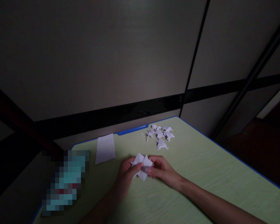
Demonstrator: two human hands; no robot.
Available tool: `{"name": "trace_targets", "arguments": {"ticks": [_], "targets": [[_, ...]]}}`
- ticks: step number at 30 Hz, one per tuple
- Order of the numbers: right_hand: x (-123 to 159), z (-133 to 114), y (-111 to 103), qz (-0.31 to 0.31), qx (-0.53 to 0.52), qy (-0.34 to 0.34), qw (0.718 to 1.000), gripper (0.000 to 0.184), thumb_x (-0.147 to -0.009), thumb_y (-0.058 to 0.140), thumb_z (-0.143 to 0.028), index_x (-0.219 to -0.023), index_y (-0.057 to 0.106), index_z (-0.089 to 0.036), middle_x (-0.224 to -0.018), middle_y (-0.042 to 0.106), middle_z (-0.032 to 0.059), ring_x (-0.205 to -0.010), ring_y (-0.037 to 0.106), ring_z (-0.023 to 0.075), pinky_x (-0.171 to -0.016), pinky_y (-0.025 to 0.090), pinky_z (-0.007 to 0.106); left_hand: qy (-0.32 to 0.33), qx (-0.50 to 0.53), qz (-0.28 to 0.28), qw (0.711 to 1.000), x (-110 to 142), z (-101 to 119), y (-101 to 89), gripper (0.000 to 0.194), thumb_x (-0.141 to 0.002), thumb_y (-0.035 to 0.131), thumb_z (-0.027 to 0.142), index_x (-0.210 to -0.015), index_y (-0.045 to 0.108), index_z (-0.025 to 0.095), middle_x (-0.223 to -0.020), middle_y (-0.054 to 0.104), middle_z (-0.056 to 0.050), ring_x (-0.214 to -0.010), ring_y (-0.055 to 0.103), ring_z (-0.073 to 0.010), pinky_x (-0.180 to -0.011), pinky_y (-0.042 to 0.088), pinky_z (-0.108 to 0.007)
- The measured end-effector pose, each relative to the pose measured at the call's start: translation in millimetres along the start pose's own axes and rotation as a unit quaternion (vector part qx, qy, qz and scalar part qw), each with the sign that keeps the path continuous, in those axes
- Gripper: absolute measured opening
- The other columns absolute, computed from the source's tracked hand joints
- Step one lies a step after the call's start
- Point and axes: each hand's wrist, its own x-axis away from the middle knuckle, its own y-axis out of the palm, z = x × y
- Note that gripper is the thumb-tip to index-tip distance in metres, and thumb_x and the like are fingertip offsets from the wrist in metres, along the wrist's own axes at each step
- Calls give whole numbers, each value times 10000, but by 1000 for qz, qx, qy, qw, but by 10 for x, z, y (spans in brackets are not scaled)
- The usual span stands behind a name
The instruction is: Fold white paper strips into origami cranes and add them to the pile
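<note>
Between my two hands is a folded piece of white paper, with pointed flaps sticking out at its top and bottom. My left hand grips its left side, the thumb pressed across the front. On the right side, my right hand pinches the paper with its thumb near the centre, fingers curled behind. The fingers behind the paper are partly hidden. Beyond my hands lies a group of several small folded paper figures, white and pointed.
A white sheet of paper lies at the table's back left. A blurred-out turquoise item is at the left edge. The pale green table has a blue rim and stands against a cabinet with large panels.
</note>
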Motion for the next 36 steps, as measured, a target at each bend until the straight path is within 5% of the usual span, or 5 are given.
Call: {"name": "trace_targets", "arguments": {"ticks": [16,25,36], "targets": [[15,-25,-3,-3,71,5,997,259,-659,549,-335,-544,496,-109,-459,448,-38,-405,351,48,-404,251,178,-48,28,-2,998,18,19,0,128,-545,613,216,-605,598,104,-497,613,-23,-453,517,-135,-459,357,-221],[89,6,25,-52,0,5,999,300,-636,571,-398,-606,499,-108,-500,428,-36,-454,354,57,-446,252,187,-36,40,-103,993,76,16,-4,238,-563,591,327,-605,607,94,-523,605,-53,-461,495,-131,-448,320,-220],[-16,66,-82,50,-35,-16,998,204,-651,536,-235,-497,466,-122,-444,431,-35,-401,327,55,-424,217,196,-12,97,15,995,-53,-48,5,245,-600,536,350,-569,564,109,-451,531,-14,-397,453,-106,-329,333,-199]]}}
